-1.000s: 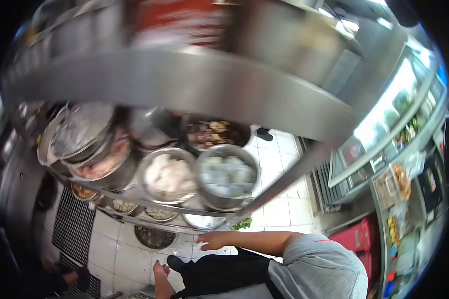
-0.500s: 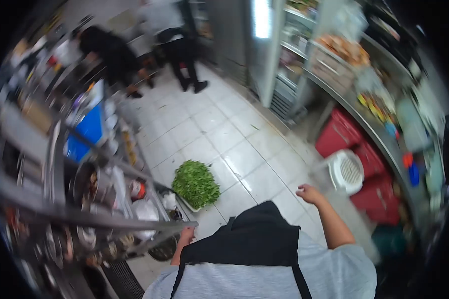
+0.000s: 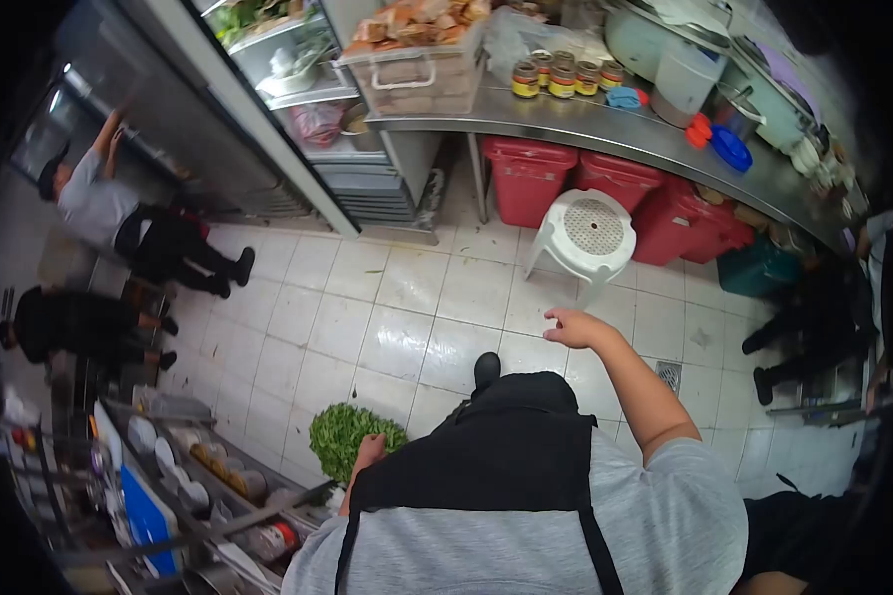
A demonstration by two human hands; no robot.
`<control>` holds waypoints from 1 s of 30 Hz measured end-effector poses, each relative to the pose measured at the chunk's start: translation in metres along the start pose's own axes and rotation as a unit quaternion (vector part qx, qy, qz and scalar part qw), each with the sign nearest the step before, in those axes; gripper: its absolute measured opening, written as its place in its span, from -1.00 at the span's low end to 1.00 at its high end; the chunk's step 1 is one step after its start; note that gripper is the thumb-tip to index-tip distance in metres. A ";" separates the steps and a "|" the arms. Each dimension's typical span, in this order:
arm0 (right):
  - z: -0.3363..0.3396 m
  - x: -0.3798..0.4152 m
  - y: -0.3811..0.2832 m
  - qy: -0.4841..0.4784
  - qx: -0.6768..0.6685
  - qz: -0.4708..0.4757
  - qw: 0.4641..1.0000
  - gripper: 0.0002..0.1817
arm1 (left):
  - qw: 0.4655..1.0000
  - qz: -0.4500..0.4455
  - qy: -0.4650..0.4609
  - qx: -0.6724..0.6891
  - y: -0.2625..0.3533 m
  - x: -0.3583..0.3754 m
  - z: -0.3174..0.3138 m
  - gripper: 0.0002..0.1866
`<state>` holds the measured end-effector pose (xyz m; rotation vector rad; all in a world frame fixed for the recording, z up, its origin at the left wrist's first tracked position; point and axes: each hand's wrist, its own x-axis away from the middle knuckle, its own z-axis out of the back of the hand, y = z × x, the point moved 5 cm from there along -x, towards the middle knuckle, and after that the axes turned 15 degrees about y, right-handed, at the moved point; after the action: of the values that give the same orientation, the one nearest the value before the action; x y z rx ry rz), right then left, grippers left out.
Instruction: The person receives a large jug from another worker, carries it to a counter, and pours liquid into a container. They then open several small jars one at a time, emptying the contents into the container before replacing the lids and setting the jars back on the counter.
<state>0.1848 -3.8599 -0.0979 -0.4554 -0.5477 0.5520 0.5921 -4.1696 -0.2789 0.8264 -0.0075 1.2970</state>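
Observation:
My right hand [image 3: 573, 329] hangs out in front of me with nothing in it, its index finger extended and the others loosely bent. It is nearest the white plastic stool [image 3: 587, 234], a little apart from it. On my left, my left hand [image 3: 371, 448] hangs low beside my black apron [image 3: 486, 446]. A heap of green leaves [image 3: 345, 436] on the floor shows just behind that hand. Whether the hand touches the leaves I cannot see, and its fingers are too small and partly hidden to make out.
Red bins [image 3: 531, 183] stand beneath a steel counter [image 3: 437, 123], which bears jars [image 3: 563, 79] and a clear bin of orange-brown pieces [image 3: 417, 61]. A fridge [image 3: 298, 149] stands open. People [image 3: 99, 198] are at the left; another person [image 3: 814, 307] is at the right. A cluttered rack [image 3: 198, 516] is lower left.
My view has swung to the right, bringing the counter and stool before me. My left hand has come away from the metal rack bar. One person now reaches up at the tall steel unit.

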 end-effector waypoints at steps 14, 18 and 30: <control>0.109 -0.075 0.082 0.174 -0.147 -0.169 0.959 -0.39 | 0.969 -0.188 -0.101 -0.128 0.289 -0.234 -0.098 -0.36; 0.135 -0.076 0.144 0.233 -0.190 -0.222 0.928 -0.41 | 0.961 -0.246 -0.129 -0.003 0.437 -0.208 -0.133 -0.46; 0.408 -0.149 0.338 0.494 -0.124 -0.212 0.834 -0.40 | 0.842 -0.389 -0.039 0.371 0.742 -0.110 -0.194 -0.42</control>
<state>-0.2872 -3.5873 -0.0220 -0.7638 0.2965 -0.2271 -0.1533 -4.1325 -0.0722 1.3517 0.7409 0.4480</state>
